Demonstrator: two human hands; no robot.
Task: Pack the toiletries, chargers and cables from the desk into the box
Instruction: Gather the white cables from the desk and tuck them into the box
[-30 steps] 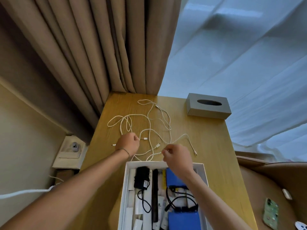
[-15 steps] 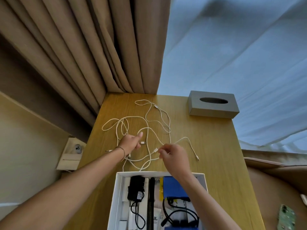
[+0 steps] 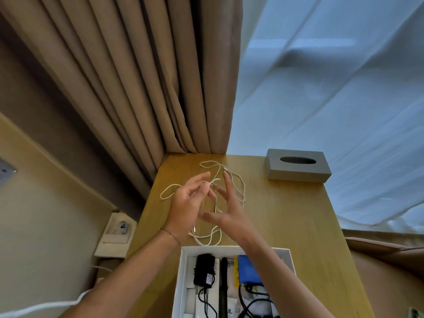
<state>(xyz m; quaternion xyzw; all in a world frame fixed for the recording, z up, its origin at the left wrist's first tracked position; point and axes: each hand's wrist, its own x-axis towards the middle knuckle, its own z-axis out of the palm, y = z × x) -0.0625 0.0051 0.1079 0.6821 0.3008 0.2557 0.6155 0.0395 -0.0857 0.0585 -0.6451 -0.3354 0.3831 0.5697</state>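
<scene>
We're holding both hands raised over the desk (image 3: 286,214), above the tangle of white cables (image 3: 231,180). Left hand (image 3: 185,207) is pinching a strand of the cable between thumb and fingers, other fingers loosely extended; a loop is trailing off toward 9 o'clock and more strands are hanging down between the hands. Right hand (image 3: 229,214) is spread, fingers straight and splayed, thumb pointing toward 9 o'clock; it's just beside the strands but we can't tell if it's touching them. Cable ends are lying on the desk just past the white box (image 3: 181,283), which is sitting at 6 o'clock holding a black charger (image 3: 204,269), a blue pack (image 3: 247,269) and black cords. Grey tissue box (image 3: 298,166) is sitting at 1 o'clock near the curtain (image 3: 149,88).
</scene>
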